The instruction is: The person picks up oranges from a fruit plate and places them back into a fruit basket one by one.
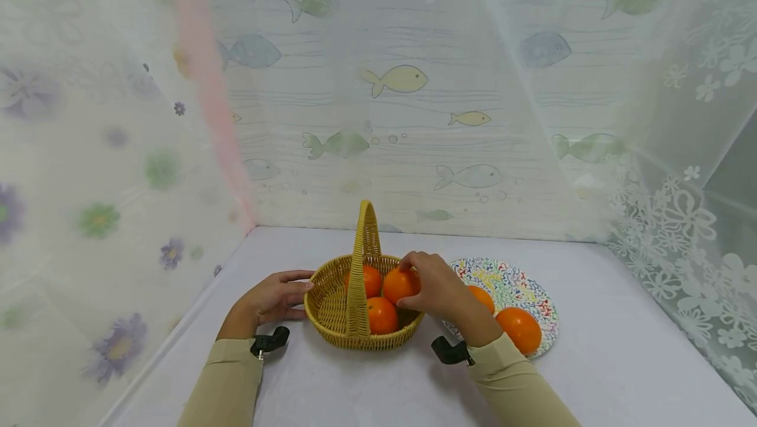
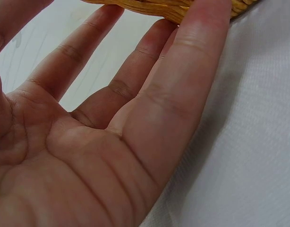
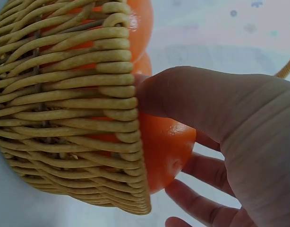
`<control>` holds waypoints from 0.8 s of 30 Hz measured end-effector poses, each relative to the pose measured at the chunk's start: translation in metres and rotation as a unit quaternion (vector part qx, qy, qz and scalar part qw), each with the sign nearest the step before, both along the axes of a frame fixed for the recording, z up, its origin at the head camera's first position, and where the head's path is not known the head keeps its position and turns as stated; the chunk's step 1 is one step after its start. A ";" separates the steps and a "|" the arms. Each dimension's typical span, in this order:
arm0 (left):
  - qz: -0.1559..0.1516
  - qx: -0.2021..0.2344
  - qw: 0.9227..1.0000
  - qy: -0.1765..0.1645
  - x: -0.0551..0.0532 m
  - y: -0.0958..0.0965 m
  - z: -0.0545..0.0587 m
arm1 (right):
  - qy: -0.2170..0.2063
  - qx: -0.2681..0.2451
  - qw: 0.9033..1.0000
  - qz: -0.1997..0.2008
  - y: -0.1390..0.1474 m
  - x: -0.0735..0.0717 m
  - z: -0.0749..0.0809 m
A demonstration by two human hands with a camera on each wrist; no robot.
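A yellow wicker basket [image 1: 331, 322] with a tall arched handle stands on the table, and three oranges are inside it. My right hand [image 1: 443, 289] holds one orange [image 1: 400, 284] at the basket's right side, thumb and fingers around it. In the right wrist view the thumb presses that orange [image 3: 166, 151] just inside the woven rim [image 3: 131, 109]. The other two oranges [image 1: 382, 316] lie beside it, left of the hand. My left hand [image 1: 278, 299] touches the basket's left side with extended fingers; the left wrist view shows the fingertips against the wicker [image 2: 140, 7].
A round plate with a multicoloured pattern [image 1: 541, 305] lies right of the basket, with two oranges [image 1: 518, 330] on it, one partly hidden by the right wrist. A white cloth [image 1: 355, 394] covers the table. Sheer curtains with fish and flowers [image 1: 402, 79] hang around it.
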State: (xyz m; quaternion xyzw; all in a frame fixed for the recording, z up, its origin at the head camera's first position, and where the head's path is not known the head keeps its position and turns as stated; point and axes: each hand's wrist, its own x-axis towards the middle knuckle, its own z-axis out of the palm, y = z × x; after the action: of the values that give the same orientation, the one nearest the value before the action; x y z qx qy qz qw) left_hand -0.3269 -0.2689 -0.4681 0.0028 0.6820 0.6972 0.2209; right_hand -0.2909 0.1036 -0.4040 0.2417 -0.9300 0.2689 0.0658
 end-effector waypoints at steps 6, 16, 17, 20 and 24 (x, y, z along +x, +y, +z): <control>0.004 0.000 1.000 -0.003 -0.002 0.000 -0.002 | 0.000 0.008 1.000 -0.005 -0.001 -0.003 -0.005; 0.001 -0.001 1.000 -0.002 -0.004 0.001 -0.003 | -0.012 0.007 1.000 -0.012 0.000 -0.004 -0.011; 0.000 -0.001 1.000 -0.002 -0.004 0.001 -0.003 | -0.013 0.008 1.000 -0.012 -0.001 -0.005 -0.012; 0.004 -0.004 1.000 -0.001 -0.002 0.000 -0.003 | -0.013 0.010 1.000 -0.011 -0.002 -0.006 -0.013; 0.010 -0.009 1.000 -0.002 -0.002 0.001 -0.003 | -0.013 0.013 1.000 -0.012 -0.002 -0.006 -0.015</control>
State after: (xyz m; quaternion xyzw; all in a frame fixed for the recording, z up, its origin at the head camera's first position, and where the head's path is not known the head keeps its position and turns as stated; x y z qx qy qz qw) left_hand -0.3293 -0.2679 -0.4713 -0.0076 0.6876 0.6935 0.2151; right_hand -0.2971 0.1013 -0.4190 0.2276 -0.9372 0.2586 0.0541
